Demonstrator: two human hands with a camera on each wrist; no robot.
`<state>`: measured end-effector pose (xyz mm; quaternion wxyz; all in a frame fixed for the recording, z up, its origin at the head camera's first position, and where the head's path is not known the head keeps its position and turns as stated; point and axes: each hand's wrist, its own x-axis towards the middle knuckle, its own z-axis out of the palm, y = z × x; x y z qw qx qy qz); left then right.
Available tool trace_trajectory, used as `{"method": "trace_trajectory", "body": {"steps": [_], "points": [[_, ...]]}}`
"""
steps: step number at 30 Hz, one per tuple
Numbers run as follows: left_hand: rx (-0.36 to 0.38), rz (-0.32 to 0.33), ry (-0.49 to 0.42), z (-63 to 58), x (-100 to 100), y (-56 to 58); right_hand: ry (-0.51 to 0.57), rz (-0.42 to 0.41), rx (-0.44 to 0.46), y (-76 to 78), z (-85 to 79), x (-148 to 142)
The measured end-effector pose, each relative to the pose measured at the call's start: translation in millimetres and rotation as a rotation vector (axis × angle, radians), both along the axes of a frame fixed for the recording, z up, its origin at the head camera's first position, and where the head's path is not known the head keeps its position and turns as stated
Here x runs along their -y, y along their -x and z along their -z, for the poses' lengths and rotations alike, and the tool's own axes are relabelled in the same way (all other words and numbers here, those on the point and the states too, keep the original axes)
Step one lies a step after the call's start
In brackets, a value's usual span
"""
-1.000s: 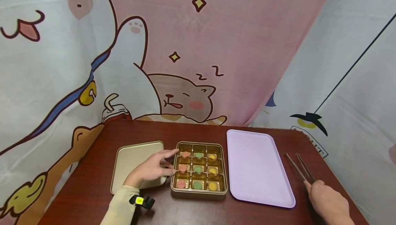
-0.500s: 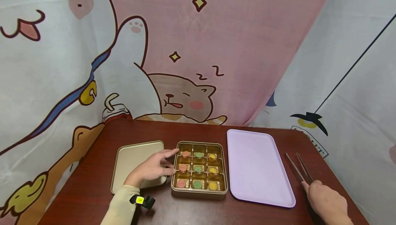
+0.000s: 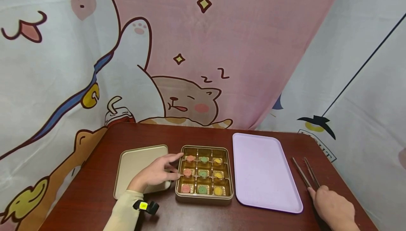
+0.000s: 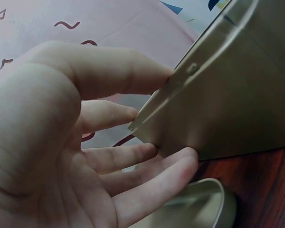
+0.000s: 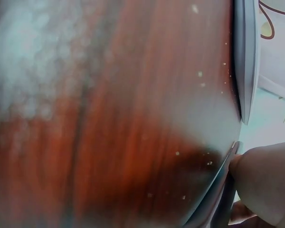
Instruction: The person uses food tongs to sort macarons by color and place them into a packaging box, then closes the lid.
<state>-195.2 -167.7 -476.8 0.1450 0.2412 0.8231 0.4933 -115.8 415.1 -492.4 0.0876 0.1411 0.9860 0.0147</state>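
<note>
In the head view a gold tin [image 3: 204, 199] with a divided insert stands mid-table. Its compartments hold small round pieces in three columns: pink [image 3: 185, 188] on the left, green [image 3: 202, 189] in the middle, yellow [image 3: 218, 190] on the right. My left hand [image 3: 153, 171] reaches over the lid, fingers extended and spread. Its fingertips [image 4: 187, 154] touch the tin's side wall [image 4: 237, 95] in the left wrist view. At the far right my right hand [image 3: 333, 206] grips metal tongs [image 3: 301, 172], their tips parted and pointing away, nothing between them.
The flat gold lid [image 3: 136, 162] lies left of the tin, partly under the left hand. A lilac tray [image 3: 266, 174] lies between tin and tongs. Behind the dark wooden table [image 3: 149, 132] hangs a printed cloth [image 3: 253, 47]. Small crumbs dot the wood in the right wrist view.
My right hand has shifted slightly left with the tongs. The left hand, tin and tray stay where they were.
</note>
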Motion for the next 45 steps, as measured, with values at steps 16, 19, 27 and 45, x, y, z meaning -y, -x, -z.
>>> {"method": "trace_trajectory", "body": {"steps": [16,19,27,45], "points": [[-0.090,-0.028,0.023,-0.8,1,0.6,0.075,0.034,-0.232,8.5,-15.0,11],[-0.105,-0.063,0.015,-1.1,5,-0.5,0.142,-0.044,-0.312,13.5,-21.5,26],[-0.110,-0.146,0.011,-3.9,19,-4.6,0.272,-0.307,-0.471,27.5,-26.0,78],[-0.171,-0.275,0.088,-18.5,81,-26.3,0.447,-0.740,-0.679,64.5,-37.3,208]]}}
